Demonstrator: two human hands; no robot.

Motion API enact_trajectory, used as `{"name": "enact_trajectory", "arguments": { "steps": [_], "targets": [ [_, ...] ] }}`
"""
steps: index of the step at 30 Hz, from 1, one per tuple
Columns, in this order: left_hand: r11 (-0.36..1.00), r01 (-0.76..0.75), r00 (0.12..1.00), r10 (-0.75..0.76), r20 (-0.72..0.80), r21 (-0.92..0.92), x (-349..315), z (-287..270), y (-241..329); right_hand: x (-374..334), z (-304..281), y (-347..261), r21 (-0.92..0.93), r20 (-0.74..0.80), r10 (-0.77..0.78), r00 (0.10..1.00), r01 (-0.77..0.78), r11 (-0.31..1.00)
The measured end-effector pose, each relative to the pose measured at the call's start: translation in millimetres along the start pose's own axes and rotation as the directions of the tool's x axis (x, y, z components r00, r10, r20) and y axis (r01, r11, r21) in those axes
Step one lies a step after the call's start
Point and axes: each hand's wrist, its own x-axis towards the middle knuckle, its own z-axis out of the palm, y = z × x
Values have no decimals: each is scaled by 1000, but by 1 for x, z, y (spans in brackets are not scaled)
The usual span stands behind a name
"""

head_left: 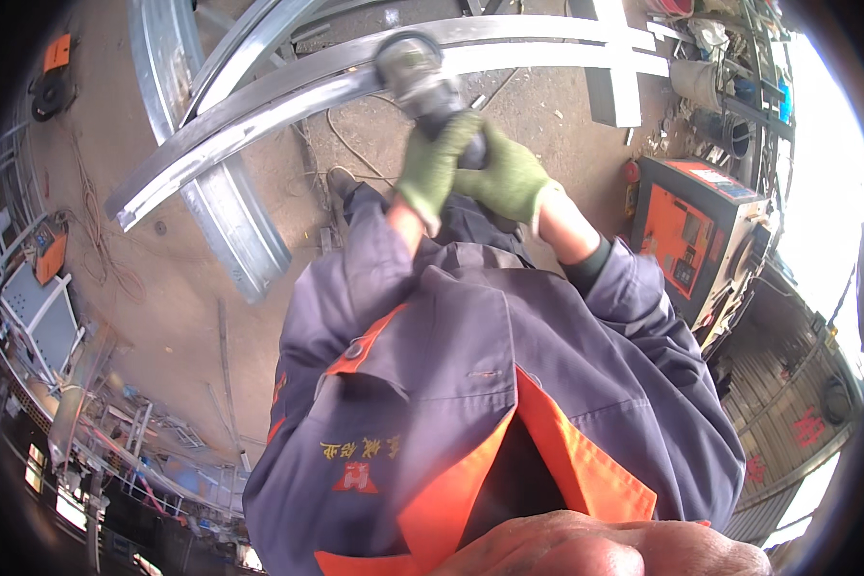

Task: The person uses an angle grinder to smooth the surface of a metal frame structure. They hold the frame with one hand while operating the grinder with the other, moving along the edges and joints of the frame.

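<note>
My left hand (pixel 426 174), in a green work glove, is wrapped round the body of an angle grinder (pixel 419 86). My right hand (pixel 509 177), gloved the same way, closes on the grinder's rear end. The grinder is blurred by motion. Its round disc end lies over a pair of long silver metal bars (pixel 288 99), and I cannot tell whether the disc touches them. The bars run side by side across the view, resting on a wide steel beam (pixel 228 216) at left and another pale beam (pixel 612 82) at right.
An orange and black machine box (pixel 682 240) stands close on my right. Cables (pixel 91 211) lie on the floor at left, and a cord (pixel 350 144) runs near my foot. Buckets and a rack (pixel 730 106) stand at far right. Metal frames (pixel 38 307) line the left side.
</note>
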Motion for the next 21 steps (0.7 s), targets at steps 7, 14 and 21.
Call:
{"name": "enact_trajectory", "arguments": {
  "steps": [7, 14, 21],
  "targets": [
    [999, 21, 953, -35, 302, 47, 45, 84, -41, -10, -54, 79, 154, -123, 212, 970, -192, 969],
    [947, 212, 901, -284, 327, 239, 78, 157, -52, -12, -82, 128, 471, -334, 254, 908, -73, 879],
    [993, 94, 995, -91, 47, -74, 18, 88, -30, -13, -51, 80, 234, -51, 66, 997, -52, 971]
  ]
}}
